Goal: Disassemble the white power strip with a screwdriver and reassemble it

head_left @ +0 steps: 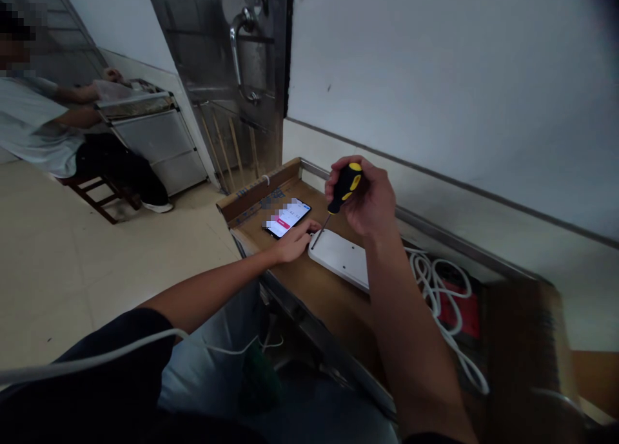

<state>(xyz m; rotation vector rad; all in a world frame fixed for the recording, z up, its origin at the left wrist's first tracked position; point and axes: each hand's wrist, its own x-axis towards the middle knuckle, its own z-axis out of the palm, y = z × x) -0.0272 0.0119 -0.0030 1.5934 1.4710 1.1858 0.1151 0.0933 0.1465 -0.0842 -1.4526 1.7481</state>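
Note:
My right hand (365, 202) is wrapped round a black and yellow screwdriver (344, 187), whose thin shaft slants down to the near left end of a white power strip (339, 258) lying on the brown desk (314, 289). My left hand (294, 241) rests on the desk beside that end of the strip, its fingers curled close to the screwdriver tip. Whether it pinches anything I cannot make out. A phone (287, 218) with a lit screen lies just left of the strip.
A white cable (438, 296) coils off the strip to the right, over a red object (459, 305). A metal door (232, 77) stands behind the desk. At the far left another person (43, 128) sits on a stool by a white cabinet (155, 135).

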